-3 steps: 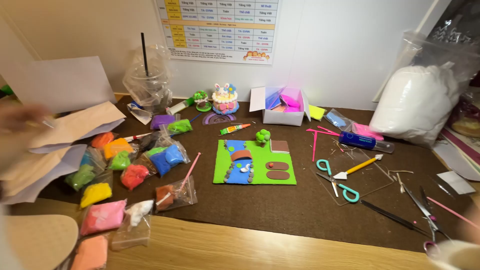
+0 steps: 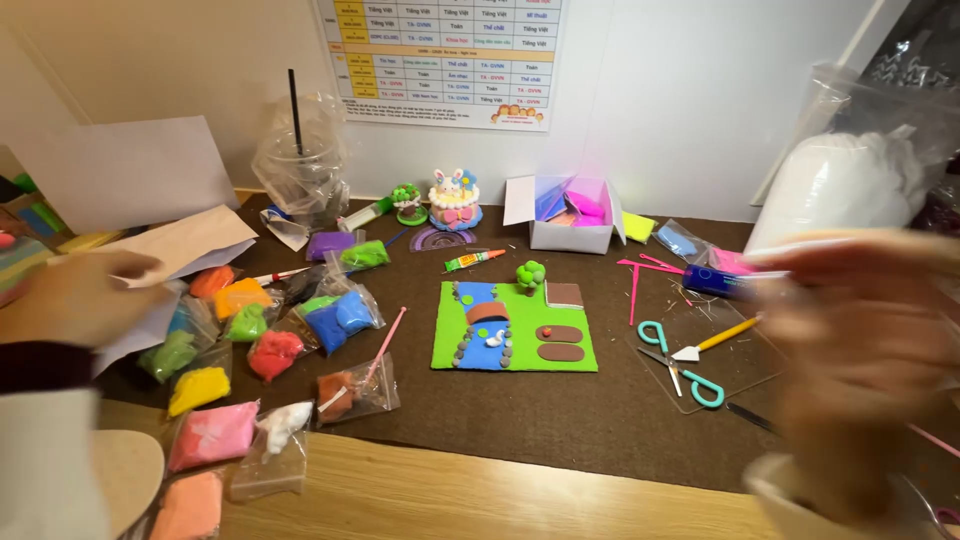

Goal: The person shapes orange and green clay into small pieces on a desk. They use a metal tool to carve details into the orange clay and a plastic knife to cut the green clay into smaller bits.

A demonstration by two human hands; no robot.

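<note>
Brown-matted desk under a white wall with a pinned chart, clay scene board at centre.

Flat and squarish, board between the hands — right hand blurred, low at the right edge, apparently gripping a thin white stick, grasp not fully clear; left hand at the far left, resting on paper sheets, fingers loosely curled, empty as far as visible. Bags of coloured clay left of board, scissors right — white box behind.
</note>
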